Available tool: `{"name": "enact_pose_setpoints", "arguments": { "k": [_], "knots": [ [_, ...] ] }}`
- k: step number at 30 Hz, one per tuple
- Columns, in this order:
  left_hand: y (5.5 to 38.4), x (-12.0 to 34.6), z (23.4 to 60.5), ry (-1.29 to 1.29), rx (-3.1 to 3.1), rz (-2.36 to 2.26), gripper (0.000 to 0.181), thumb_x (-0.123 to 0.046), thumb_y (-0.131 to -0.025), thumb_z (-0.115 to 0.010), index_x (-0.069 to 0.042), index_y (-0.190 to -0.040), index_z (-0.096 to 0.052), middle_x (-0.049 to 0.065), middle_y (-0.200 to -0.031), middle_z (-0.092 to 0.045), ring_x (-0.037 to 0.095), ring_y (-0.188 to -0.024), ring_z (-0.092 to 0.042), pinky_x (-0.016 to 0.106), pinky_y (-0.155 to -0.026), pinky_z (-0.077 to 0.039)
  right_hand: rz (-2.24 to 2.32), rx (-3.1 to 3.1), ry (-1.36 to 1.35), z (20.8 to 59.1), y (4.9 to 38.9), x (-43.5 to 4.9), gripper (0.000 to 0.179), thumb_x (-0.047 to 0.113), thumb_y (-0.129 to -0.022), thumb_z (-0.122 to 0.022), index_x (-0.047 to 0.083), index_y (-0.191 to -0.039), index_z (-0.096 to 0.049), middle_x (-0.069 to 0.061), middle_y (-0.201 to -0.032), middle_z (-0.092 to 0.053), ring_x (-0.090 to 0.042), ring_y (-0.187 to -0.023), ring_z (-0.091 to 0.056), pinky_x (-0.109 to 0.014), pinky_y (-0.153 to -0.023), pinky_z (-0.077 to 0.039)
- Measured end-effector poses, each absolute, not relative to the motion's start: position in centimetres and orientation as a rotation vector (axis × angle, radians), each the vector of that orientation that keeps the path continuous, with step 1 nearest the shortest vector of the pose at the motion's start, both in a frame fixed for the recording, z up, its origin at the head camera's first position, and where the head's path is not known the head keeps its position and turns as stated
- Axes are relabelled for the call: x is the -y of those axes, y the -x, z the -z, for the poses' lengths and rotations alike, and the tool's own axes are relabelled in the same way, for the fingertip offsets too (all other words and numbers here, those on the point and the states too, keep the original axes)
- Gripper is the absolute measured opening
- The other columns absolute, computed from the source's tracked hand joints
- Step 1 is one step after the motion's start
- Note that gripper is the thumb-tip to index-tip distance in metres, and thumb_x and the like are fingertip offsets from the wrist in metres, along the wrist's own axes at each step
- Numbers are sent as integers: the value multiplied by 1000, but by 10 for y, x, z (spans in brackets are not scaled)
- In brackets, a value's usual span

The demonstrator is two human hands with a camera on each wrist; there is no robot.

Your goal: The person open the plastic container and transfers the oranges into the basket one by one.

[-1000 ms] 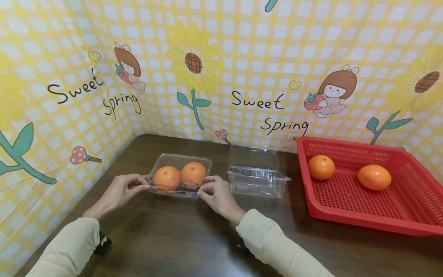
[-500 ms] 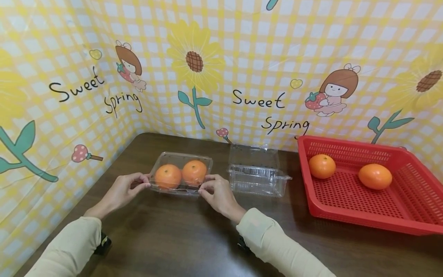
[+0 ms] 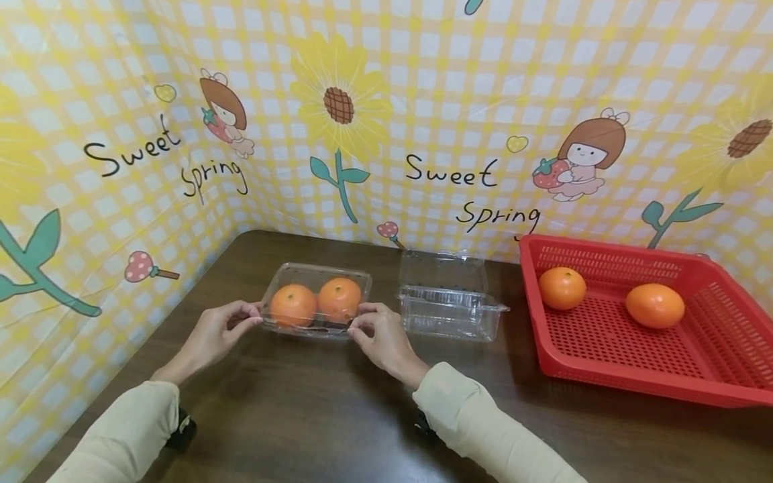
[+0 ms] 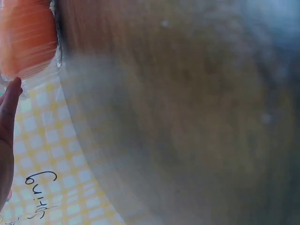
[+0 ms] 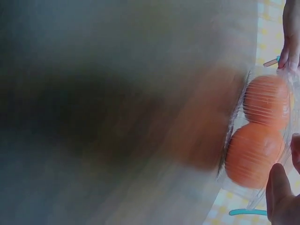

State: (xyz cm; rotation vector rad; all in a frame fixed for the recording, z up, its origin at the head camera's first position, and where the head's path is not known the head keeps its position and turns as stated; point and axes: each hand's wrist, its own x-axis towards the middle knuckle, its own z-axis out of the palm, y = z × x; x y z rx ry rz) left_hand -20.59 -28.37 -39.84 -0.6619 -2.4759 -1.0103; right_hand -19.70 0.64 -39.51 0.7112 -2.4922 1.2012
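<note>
A clear plastic clamshell box (image 3: 314, 331) with its lid down contains two oranges, one on the left (image 3: 293, 305) and one on the right (image 3: 339, 300). At its left end, my left hand (image 3: 213, 335) pinches the rim between thumb and fingers. My right hand (image 3: 386, 341) pinches the near right corner, its thumb low on the front edge. In the right wrist view the oranges (image 5: 253, 154) show through the ribbed plastic wall, with right-hand fingertips beside it. The left wrist view catches one orange (image 4: 28, 37) and a finger of the left hand at the box's end.
A second clear clamshell (image 3: 449, 318) stands with its lid up just right of my right hand. Farther right sits a red perforated basket (image 3: 628, 386) with two more oranges, one near its left wall (image 3: 562, 288) and one toward the middle (image 3: 655, 306). Patterned cloth (image 3: 386, 100) lines the table's back and left.
</note>
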Motion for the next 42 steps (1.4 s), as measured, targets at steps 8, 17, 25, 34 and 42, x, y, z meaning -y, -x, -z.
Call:
{"name": "enact_pose_setpoints", "arguments": {
  "k": [8, 17, 25, 34, 42],
  "knots": [
    [211, 293, 400, 606, 2500, 1303, 8, 1, -71, -69, 0, -79, -67, 23, -98, -61, -7, -83, -57, 15, -64, -49, -1325, 2485, -699, 397, 197, -10, 4, 5, -74, -69, 3, -71, -67, -14, -107, -59, -25, -101, -55, -21, -75, -48],
    [214, 297, 396, 693, 2520, 1479, 9, 4, -73, -68, 7, -81, -66, 31, -107, -54, -4, -90, -56, 14, -70, -47, -1324, 2514, -679, 399, 201, -11, 5, 7, -70, -73, 6, -71, -69, -9, -107, -59, -24, -99, -54, -25, -78, -48],
    [214, 294, 394, 671, 2577, 1460, 3, 0, -77, -64, 3, -79, -65, 29, -109, -54, -6, -94, -52, 14, -72, -47, -1390, 2492, -703, 400, 200, -10, 4, 6, -74, -70, 5, -70, -69, -11, -107, -56, -25, -99, -53, -22, -77, -48],
    [209, 288, 395, 650, 2547, 1463, 7, -2, -79, -63, 4, -78, -61, 29, -107, -55, -8, -94, -51, 13, -72, -46, -1451, 2486, -686, 399, 199, -9, 4, 3, -75, -68, 3, -71, -68, -13, -108, -55, -25, -100, -52, -24, -80, -47],
    [210, 288, 401, 660, 2527, 1343, 4, 1, -79, -61, -2, -78, -60, 25, -99, -61, -4, -88, -55, 13, -65, -48, -1417, 2478, -667, 400, 198, -7, 5, 3, -76, -67, 3, -71, -66, -14, -107, -55, -25, -102, -52, -26, -80, -47]
  ]
}}
